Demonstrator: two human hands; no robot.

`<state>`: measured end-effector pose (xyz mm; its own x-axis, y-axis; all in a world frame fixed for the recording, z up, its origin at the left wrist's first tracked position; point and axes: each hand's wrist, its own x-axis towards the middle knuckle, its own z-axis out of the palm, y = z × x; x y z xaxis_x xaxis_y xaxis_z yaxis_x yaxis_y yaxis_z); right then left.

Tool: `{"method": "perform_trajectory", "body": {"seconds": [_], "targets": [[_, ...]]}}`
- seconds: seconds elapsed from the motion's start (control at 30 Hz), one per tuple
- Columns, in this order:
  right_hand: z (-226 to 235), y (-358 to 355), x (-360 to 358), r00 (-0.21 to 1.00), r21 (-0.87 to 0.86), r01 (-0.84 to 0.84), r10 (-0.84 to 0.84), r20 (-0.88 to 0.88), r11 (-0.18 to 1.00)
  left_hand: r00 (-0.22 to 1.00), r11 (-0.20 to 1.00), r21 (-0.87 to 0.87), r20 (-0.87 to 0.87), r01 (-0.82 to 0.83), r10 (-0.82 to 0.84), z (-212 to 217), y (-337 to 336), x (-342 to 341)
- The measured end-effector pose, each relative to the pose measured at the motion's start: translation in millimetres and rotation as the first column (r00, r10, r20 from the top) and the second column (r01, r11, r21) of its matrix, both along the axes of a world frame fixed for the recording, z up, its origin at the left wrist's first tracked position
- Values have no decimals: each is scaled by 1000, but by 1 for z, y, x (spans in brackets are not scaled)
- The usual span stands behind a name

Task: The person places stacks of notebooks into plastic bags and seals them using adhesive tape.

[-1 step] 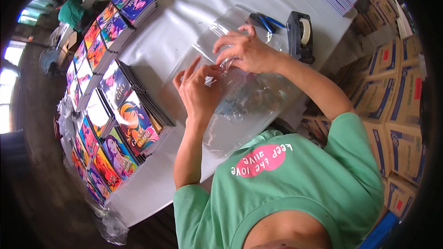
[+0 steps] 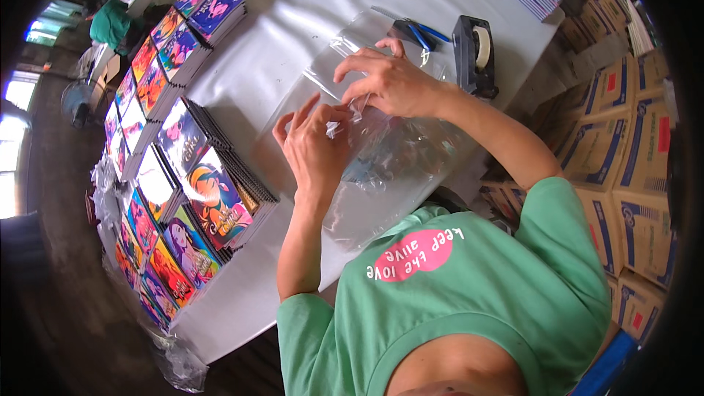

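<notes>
While left hand [image 2: 317,148] and right hand [image 2: 402,86] pinch clear, crinkled plastic film [image 2: 396,154] left of the black tape dispenser [image 2: 466,57], I'd keep grips light to avoid tearing.

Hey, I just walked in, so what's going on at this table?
A person in a green T-shirt is handling clear plastic over a pale table. The left hand and right hand are close together, fingertips pinching the plastic. Stacks of colourful booklets stand to the left. A blue-handled tool and a black tape dispenser lie beyond the right hand.
</notes>
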<state>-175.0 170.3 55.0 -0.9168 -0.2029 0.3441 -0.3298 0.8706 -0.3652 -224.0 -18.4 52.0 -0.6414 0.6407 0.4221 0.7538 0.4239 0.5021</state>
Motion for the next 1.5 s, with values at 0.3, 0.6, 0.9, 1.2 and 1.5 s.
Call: {"method": "perform_trajectory", "body": {"seconds": [0.3, 0.6, 0.9, 1.2, 1.5], "targets": [[1, -26, 75, 994, 185, 105, -101, -35, 977, 939, 969, -61, -239, 241, -248, -34, -15, 22], [-113, 127, 144, 314, -506, 863, -767, 560, -16, 776, 934, 92, -588, 344, -228, -52, -11, 19], [-125, 158, 154, 648, -753, 558, -385, 657, -348, 797, 930, 115, -558, 350, -231, -56, -9, 19], [-153, 78, 190, -12, -52, 998, -977, 211, -23, 815, 922, 186, -547, 340, -190, -57, -11, 18], [-11, -36, 125, 709, -743, 451, -704, -38, 494, 889, 913, 269, -425, 306, -173, -61, -8, 19]]}}
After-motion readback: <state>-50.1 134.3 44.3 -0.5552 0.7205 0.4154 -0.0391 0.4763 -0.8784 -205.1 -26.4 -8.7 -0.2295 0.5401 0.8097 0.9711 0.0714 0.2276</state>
